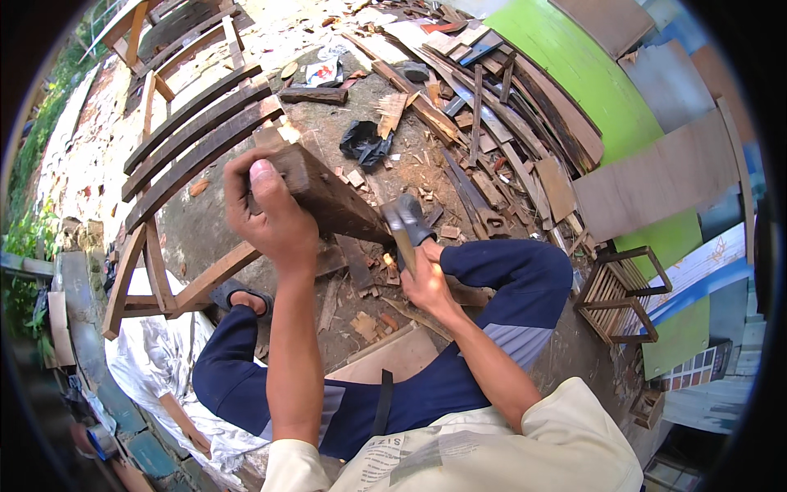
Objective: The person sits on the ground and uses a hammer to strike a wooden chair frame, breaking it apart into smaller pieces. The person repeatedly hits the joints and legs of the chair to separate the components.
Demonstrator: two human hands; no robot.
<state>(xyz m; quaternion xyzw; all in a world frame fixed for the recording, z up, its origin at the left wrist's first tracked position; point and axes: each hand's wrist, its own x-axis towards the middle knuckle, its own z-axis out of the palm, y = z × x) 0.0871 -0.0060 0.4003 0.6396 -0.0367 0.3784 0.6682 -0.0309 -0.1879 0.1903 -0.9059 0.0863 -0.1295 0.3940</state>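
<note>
Fingers (246, 193) of left hand (275, 215) clenched round dark wood block (332, 197), upper end.
Long axis running toward 4 o'clock; right hand (426, 275) gripping hammer (403, 221) at block's lower end, touching.

The person wears a pale cream short-sleeved shirt (508, 447) with dark print across its front, and both forearms are bare. The trousers (410, 394) are dark navy with a lighter grey-blue panel at each thigh. A dark open sandal (239, 297), possibly a rubber slide, sits on the one visible foot.
</note>
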